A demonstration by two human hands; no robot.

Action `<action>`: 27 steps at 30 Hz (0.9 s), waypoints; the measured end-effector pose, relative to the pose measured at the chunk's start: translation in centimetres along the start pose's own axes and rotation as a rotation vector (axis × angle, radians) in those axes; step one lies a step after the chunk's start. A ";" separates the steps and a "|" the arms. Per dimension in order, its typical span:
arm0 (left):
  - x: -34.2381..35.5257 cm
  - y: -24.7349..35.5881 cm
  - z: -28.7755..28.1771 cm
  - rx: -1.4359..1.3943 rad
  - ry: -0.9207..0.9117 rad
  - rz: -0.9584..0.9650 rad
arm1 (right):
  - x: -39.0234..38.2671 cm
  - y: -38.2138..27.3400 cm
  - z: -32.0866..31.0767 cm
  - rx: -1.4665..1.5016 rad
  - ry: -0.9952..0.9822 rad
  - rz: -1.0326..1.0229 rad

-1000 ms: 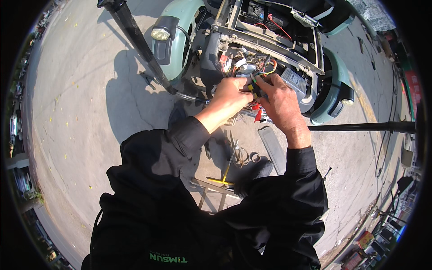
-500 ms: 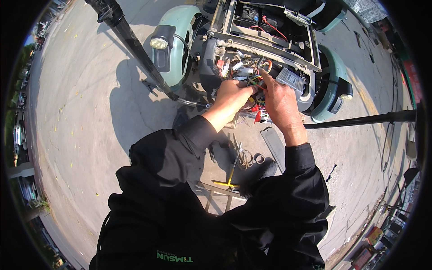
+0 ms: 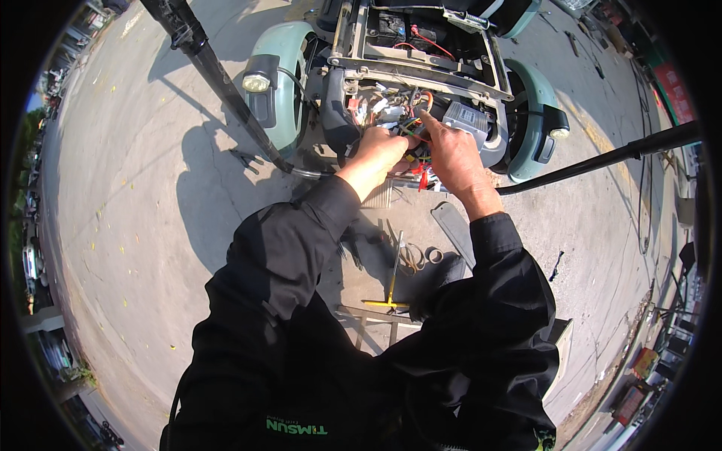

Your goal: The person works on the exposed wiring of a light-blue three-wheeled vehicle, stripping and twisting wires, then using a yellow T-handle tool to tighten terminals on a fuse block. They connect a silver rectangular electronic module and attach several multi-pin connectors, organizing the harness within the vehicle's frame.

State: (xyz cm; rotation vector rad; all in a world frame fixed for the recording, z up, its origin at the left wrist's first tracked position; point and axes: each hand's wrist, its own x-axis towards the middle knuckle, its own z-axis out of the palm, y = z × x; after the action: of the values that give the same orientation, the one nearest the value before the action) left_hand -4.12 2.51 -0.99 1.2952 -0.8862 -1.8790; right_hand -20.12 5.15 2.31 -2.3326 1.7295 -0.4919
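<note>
In the head view, multicoloured wires (image 3: 413, 113) with white plastic connectors (image 3: 390, 113) are seen at the far middle, left of a silver rectangular metal box (image 3: 465, 119). At the wires' near side, the bare left hand (image 3: 375, 154) is curled and the bare right hand (image 3: 456, 158) half-closed, index finger extended; any grip cannot be told.
</note>
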 end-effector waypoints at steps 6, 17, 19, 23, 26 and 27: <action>0.2 0.1 -0.5 0.034 -0.058 0.041 | -1.6 -0.1 -0.3 -0.045 0.211 -0.175; -0.3 0.8 -0.7 0.213 -0.010 -0.029 | -5.8 -2.6 3.0 1.379 0.198 0.788; -0.5 1.3 -0.9 0.181 0.043 -0.044 | -5.4 -2.6 3.2 1.352 0.191 0.784; -0.4 2.6 -1.7 0.200 -0.004 -0.091 | -5.6 -4.3 1.6 0.996 -0.111 0.643; -0.8 2.0 -2.0 0.227 -0.038 -0.056 | -4.3 -4.1 -0.7 0.934 0.328 0.639; -0.8 1.7 -2.0 0.252 0.014 -0.053 | -3.7 -3.0 -1.6 0.764 0.424 0.641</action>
State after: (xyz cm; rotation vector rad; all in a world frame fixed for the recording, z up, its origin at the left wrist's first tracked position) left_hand -1.70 1.96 0.27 1.4924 -1.1198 -1.8398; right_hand -19.03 9.67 4.25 -1.1336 1.8563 -1.2825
